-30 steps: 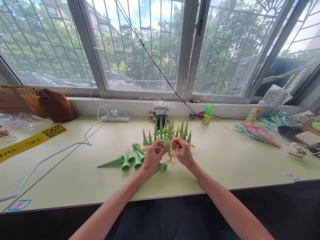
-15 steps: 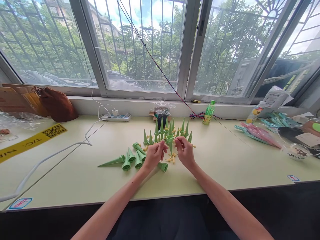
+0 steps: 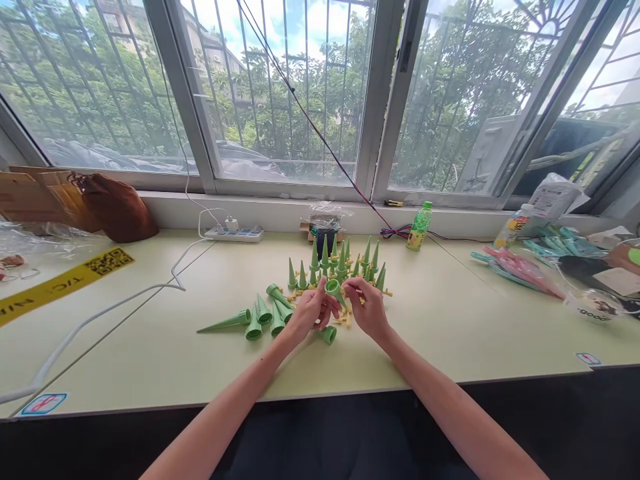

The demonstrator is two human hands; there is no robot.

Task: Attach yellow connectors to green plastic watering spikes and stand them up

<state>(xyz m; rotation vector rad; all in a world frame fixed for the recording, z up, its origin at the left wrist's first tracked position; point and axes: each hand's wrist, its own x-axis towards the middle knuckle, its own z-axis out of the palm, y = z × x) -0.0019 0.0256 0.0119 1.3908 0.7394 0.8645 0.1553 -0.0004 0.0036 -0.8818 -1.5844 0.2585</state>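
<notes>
My left hand (image 3: 311, 311) is closed round a green plastic cone spike (image 3: 334, 289), its open mouth tilted up and to the left. My right hand (image 3: 367, 305) pinches at the same cone's side, apparently on a small yellow fitting that is too small to make out. Behind the hands several green cones stand upright (image 3: 345, 260) on the pale green table (image 3: 150, 347). More green cones lie flat (image 3: 253, 321) to the left, and one short green cone (image 3: 329, 334) lies under my left hand. Small yellow parts (image 3: 344, 320) are scattered between my hands.
A white power strip (image 3: 235, 233) with a cable (image 3: 100, 313) runs across the left. A brown bag (image 3: 115, 208) and yellow tape (image 3: 60, 283) lie far left. A green bottle (image 3: 419, 225) stands at the sill. Pink and teal packets (image 3: 520, 268) and bags crowd the right.
The cone in my hands has tipped from pointing straight down to a slant, its mouth now facing left and up. Both hands stay together over the same spot.
</notes>
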